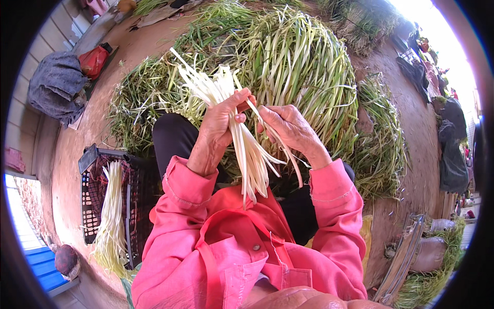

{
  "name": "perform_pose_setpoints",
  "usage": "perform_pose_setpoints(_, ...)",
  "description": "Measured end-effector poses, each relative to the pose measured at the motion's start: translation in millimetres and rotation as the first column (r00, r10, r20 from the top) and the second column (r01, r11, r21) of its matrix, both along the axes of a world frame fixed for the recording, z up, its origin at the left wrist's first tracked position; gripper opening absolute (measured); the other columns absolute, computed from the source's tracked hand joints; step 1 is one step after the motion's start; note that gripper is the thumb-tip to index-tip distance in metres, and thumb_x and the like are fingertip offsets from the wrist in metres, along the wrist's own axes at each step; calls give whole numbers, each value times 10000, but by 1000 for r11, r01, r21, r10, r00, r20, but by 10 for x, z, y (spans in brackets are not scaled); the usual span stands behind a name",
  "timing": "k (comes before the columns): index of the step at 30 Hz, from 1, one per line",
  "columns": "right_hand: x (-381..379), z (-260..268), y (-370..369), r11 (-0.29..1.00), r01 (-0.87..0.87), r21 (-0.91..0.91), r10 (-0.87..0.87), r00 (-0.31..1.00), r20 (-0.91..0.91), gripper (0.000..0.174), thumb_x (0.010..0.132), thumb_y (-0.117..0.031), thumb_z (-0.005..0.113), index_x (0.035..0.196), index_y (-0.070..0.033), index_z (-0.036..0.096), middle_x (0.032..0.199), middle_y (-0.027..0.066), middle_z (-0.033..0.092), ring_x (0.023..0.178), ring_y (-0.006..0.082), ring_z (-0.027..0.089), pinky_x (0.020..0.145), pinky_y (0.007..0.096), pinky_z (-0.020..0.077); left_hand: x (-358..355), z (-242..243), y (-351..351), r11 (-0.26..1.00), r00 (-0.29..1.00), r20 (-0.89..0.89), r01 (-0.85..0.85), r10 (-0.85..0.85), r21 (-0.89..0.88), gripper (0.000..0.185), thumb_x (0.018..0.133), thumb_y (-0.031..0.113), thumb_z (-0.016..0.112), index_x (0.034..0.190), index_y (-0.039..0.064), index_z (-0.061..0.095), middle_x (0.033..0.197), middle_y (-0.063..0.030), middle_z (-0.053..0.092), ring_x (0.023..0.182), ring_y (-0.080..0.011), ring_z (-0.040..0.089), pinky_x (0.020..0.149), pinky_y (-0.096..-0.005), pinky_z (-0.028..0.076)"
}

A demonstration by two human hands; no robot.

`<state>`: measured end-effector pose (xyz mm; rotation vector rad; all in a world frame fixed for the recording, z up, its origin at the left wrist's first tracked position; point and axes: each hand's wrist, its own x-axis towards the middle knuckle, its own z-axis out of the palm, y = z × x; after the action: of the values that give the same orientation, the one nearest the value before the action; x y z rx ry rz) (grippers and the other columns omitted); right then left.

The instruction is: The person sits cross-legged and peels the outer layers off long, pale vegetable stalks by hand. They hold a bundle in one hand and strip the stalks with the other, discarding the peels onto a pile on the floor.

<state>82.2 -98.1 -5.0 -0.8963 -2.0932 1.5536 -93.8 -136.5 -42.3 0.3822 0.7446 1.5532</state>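
My left hand [225,119] is closed around a bunch of pale leafy stalks [247,154], which fan out above and below the fist. Just to its right, my right hand [289,125] pinches one or more pale stalks [283,145] between thumb and fingers; their upper part crosses close by my left fingertips. Beyond both hands lies a big heap of green and whitish long-leaved plants [301,69], spread over the ground in front of my knees. The palms and some fingertips are hidden.
A black plastic crate [129,216] with checked cloth and a bundle of pale stalks [110,216] stands at left. Grey cloth [58,87] and a red bag [93,61] lie at upper left. More green heaps [362,23] and dark sacks [452,154] line the right side.
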Motion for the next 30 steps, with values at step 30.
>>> perform_pose_setpoints(30,2933,-740,132,592,611,525,-799,529,286,278,775,-126,629,1031,-24,589,758,46,607,657,125,574,526,260,437,-1818,703,77,895,983,-92,-106,161,432,207,904,148,557,1055,6,569,923,-103,595,878,-172,569,767,-305,485)
